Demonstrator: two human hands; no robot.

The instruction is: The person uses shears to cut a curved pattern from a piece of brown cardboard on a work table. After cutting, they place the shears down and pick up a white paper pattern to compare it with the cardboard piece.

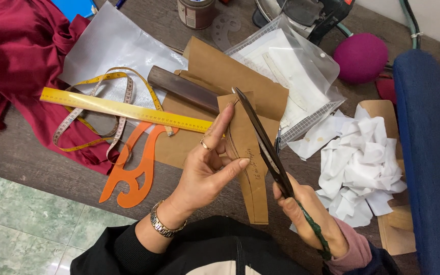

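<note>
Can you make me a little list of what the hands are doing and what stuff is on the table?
left hand: holds brown paper pattern piece
right hand: grips scissors, blades along the paper's edge
beside left hand: yellow ruler, orange curve template, tape measure
right side: white paper scraps
top left: red cloth

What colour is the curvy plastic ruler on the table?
The curvy ruler is orange, seen best in the head view, lying below the yellow straight ruler.

A yellow ruler [123,108] and tape measure [109,114] lie at nine o'clock, red cloth [16,56] at ten, white scraps [358,168] at three.
</note>
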